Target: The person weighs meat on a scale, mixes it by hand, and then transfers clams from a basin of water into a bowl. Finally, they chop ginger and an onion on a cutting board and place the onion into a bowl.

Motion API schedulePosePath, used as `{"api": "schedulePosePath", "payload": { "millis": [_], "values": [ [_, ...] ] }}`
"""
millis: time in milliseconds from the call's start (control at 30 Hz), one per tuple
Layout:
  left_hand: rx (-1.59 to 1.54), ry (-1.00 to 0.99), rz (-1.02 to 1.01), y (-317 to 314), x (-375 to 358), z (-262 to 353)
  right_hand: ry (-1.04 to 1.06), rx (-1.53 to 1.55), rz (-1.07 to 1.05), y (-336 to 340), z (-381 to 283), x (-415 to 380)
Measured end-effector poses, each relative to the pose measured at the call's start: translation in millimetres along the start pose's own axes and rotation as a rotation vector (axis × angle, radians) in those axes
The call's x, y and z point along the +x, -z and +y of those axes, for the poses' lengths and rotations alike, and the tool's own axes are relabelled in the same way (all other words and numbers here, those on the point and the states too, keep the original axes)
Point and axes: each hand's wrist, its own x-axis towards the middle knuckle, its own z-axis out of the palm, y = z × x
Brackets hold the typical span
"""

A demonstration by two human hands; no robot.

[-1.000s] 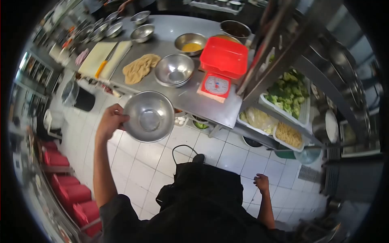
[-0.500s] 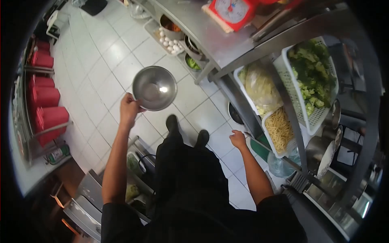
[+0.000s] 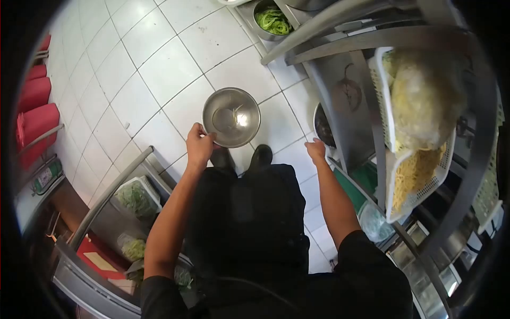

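Centre of the frame, above the white tiled floor (image 3: 149,74): one round, shallow-sided bowl of shiny grey metal (image 3: 231,117), mouth facing the camera, a bright patch of glare inside; thin pale marks near its base too small to identify.

Left of and below the bowl: left hand (image 3: 199,146), closed in a pinch on the lower-left rim, thumb and fingers gripping the edge.

Right of centre: right hand (image 3: 315,150), well apart from the bowl, fingers loosely bent, nothing visible in its hold. Just beside it, a dark-interiored round vessel (image 3: 322,127), partly hidden by grey metal shelving.

Below the bowl: two black shoes, the right-hand one (image 3: 261,158) pointing up the frame; below these, dark clothing (image 3: 244,223).

Top centre: round metal container (image 3: 271,36), holding bright green vegetable strips (image 3: 273,21).

Upper right, behind curved metal rails: white perforated plastic basket (image 3: 389,106) with a clear plastic bag of pale yellow contents (image 3: 425,101). Just below, second white plastic basket (image 3: 425,198), holding yellow noodle-like strands (image 3: 419,167).

Lower right: translucent bluish plastic bag (image 3: 374,222), beside a green object (image 3: 356,181).

Left edge: row of red plastic bins (image 3: 40,122).

Lower left, on shelving: leafy green vegetables (image 3: 135,199); red box (image 3: 95,255), partly covered.
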Motion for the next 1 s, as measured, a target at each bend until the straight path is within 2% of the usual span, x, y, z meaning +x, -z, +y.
{"api": "schedulePosePath", "payload": {
  "millis": [100,200,300,367,433,500,533,633,900,933,1000],
  "values": [
    [0.008,-0.027,-0.042,-14.3,47.1,-18.6,0.004,-0.009,-0.029,-0.3,-3.2,45.9],
    [0.061,-0.122,-0.048,-33.3,94.4,-25.1,0.061,-0.053,-0.017,-28.8,25.5,116.9],
    [0.090,-0.174,-0.079,-47.8,135.7,-30.0,0.045,0.014,0.052,-43.7,25.1,145.0],
    [0.087,-0.212,-0.099,-55.5,159.3,-32.7,0.054,0.040,0.009,-54.2,24.8,166.9],
    [0.114,-0.198,-0.112,-63.6,173.5,-30.7,0.044,0.069,-0.025,-59.6,16.3,173.5],
    [0.111,-0.189,-0.128,-71.8,187.5,-36.2,0.157,0.078,0.028,-71.9,9.4,168.7],
    [0.109,-0.190,-0.132,-77.0,193.2,-37.0,0.222,0.080,0.061,-75.6,-2.3,169.4],
    [0.119,-0.184,-0.155,-82.3,197.2,-45.4,0.178,0.042,0.252,-94.7,-42.3,154.0],
    [0.082,-0.201,-0.138,-70.9,185.6,-56.4,0.193,0.254,0.086,-127.0,-127.5,134.4],
    [0.098,-0.213,-0.116,-70.5,181.4,-54.4,0.257,0.270,0.130,-138.4,-135.8,136.0],
    [0.090,-0.212,-0.116,-66.3,182.3,-56.0,0.317,0.268,0.013,-143.9,-139.9,140.2]
  ]
}}
